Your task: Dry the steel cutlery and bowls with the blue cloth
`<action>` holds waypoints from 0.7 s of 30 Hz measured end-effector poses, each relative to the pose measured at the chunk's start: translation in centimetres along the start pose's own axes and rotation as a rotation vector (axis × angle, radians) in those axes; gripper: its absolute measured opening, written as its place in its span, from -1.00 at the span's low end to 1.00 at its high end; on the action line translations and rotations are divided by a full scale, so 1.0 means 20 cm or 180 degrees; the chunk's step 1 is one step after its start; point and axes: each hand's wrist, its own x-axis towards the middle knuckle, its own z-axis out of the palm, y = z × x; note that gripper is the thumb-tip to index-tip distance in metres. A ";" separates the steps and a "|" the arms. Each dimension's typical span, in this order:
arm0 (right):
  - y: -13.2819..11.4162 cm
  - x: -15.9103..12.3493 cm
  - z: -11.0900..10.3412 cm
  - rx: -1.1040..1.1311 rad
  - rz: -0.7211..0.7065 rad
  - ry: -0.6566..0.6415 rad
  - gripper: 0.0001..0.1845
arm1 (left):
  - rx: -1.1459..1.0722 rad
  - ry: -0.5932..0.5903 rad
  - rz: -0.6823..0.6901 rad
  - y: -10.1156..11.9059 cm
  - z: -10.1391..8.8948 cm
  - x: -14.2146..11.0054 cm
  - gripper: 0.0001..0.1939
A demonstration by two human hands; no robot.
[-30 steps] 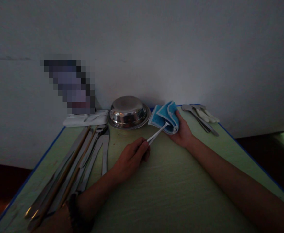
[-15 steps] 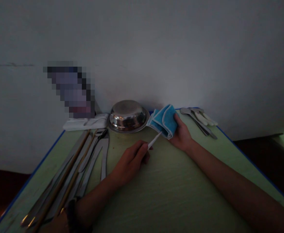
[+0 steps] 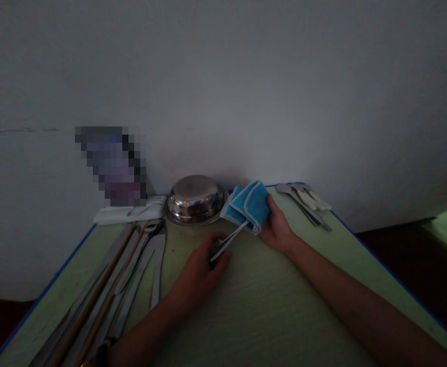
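Left hand (image 3: 199, 266) loosely curled, fingers (image 3: 212, 241) parted; right hand (image 3: 279, 228) gripping, right forearm (image 3: 340, 285) stretched forward

A folded, pale-edged blue cloth (image 3: 256, 204) meets the far end of a slanting, slender utensil (image 3: 234, 236).

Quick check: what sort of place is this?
Probably a dining or kitchen area, whether home or eatery I can't tell: the green table by a pale wall bears cutlery and an upturned metal bowl.
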 end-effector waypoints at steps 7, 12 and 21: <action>0.00 0.00 -0.01 0.0029 0.0100 -0.0188 -0.46 | 0.0240 0.0276 -0.0244 0.01 -0.01 0.01 -0.75; -0.01 0.00 0.00 0.0081 0.0088 -0.0200 -0.47 | 0.0081 0.0087 -0.0168 0.01 -0.02 0.01 -0.70; -0.01 0.00 0.00 0.0141 0.0128 -0.0152 -0.48 | 0.0277 0.0188 -0.0028 0.00 -0.01 0.02 -0.69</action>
